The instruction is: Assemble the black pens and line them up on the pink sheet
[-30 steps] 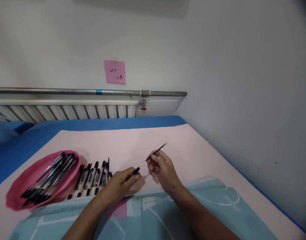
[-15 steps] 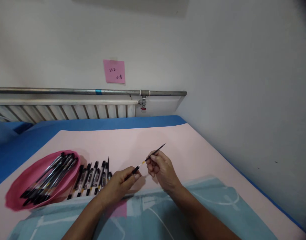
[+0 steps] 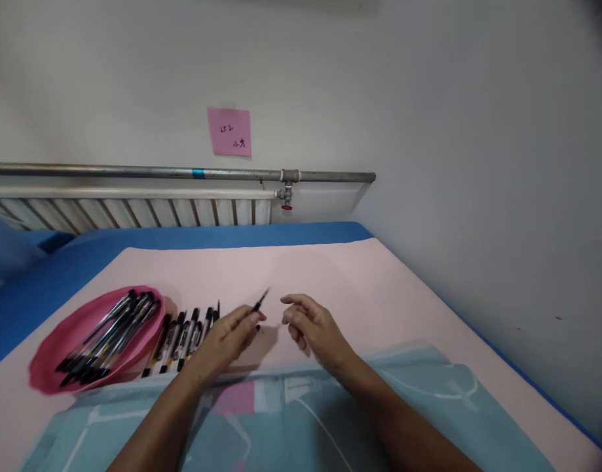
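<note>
My left hand (image 3: pixel 232 334) is closed around a slim black pen (image 3: pixel 261 300). Its thin dark end points up and to the right, a little blurred, and the rest is hidden by my fingers. A small black tip also shows just below the fingertips. My right hand (image 3: pixel 313 324) is a short way to the right, fingers half curled and apart, with nothing visible between them. Beside my left hand, several black-capped clear pens (image 3: pixel 183 341) lie in a row on the pink table covering (image 3: pixel 389 301), partly covered by my left wrist.
A pink oval basket (image 3: pixel 50 351) at the left holds several more pens (image 3: pixel 114 334). A blue patterned cloth (image 3: pixel 418 387) covers the near edge. Behind are a radiator (image 3: pixel 177 211), a metal pipe (image 3: pixel 133 172) and a pink note (image 3: pixel 230 132). A grey wall (image 3: pixel 502 196) stands at the right.
My right hand has let go of the thin dark rod it held. A thin dark end now sticks up from my left hand, which has shifted slightly left and up. The camera view has tilted slightly.
</note>
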Demonstrator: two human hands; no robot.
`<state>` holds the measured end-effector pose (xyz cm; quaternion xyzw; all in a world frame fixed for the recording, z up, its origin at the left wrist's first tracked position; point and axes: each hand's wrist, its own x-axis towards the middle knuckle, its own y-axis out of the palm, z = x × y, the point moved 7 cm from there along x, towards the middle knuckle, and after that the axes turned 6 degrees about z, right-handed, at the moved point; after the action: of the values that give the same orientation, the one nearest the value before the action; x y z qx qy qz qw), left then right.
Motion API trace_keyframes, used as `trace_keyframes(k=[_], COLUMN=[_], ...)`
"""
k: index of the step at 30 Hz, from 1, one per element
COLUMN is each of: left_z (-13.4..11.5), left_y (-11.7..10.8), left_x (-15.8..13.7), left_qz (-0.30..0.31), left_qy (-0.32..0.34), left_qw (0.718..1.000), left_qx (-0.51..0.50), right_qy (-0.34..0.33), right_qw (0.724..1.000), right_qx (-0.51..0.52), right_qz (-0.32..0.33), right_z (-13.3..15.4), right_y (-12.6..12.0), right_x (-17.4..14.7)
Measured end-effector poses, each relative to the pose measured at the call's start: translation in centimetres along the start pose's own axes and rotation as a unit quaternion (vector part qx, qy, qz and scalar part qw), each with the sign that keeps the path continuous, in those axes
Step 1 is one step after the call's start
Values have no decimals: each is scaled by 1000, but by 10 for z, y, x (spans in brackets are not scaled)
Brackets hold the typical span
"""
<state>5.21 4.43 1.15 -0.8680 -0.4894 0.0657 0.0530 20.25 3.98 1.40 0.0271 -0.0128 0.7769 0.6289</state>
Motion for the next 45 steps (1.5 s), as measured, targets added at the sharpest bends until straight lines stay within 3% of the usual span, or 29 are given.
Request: trace_keyframes(k=[2, 5, 11, 17, 20, 22, 24, 30, 32, 35, 39, 42, 45], left_z=[2, 1, -2, -5, -6, -6, -5, -4, -4, -2, -1, 0, 3], left_y=[-19, -41, -55, -68, -75, -78, -80, -88, -81, -54, -11, 4, 4], left_x=[-4, -9, -8, -14, -17, -17, -17, -22, -21, -14, -5, -2, -2], left_qz=[-64, -125, -151, -184, -197, -198, -199, -211, -194, -108, 14, 55, 58], left_qy=[3, 29, 63, 77, 82, 84, 83, 66, 43, -5, -20, -2, -6], left_qw=[995, 981, 965, 959, 954, 954, 955, 961, 970, 991, 999, 998, 998], left_qx=[-73, -149, -206, -204, -211, -211, -204, -165, -139, -83, -23, 2, 20], right_qy=[-20, -76, -215, -194, -180, -183, -187, -103, -60, -13, -30, -43, -42], right_qw=[998, 975, 876, 773, 749, 753, 778, 945, 982, 998, 998, 998, 999], right_qx=[-62, -209, -409, -574, -607, -599, -567, -300, -181, -44, 10, 1, -9], right_qz=[-24, -5, 139, 188, 197, 201, 194, 74, 15, -42, -53, -45, -33], right_z=[-2, 1, 4, -17, -24, -24, -19, -6, -6, -2, 20, 30, 31], right_y=[-4, 7, 69, 108, 113, 113, 108, 55, 31, 5, -4, 0, 4], right_x=[1, 2, 9, 24, 26, 25, 25, 34, 34, 28, 16, 9, 6])
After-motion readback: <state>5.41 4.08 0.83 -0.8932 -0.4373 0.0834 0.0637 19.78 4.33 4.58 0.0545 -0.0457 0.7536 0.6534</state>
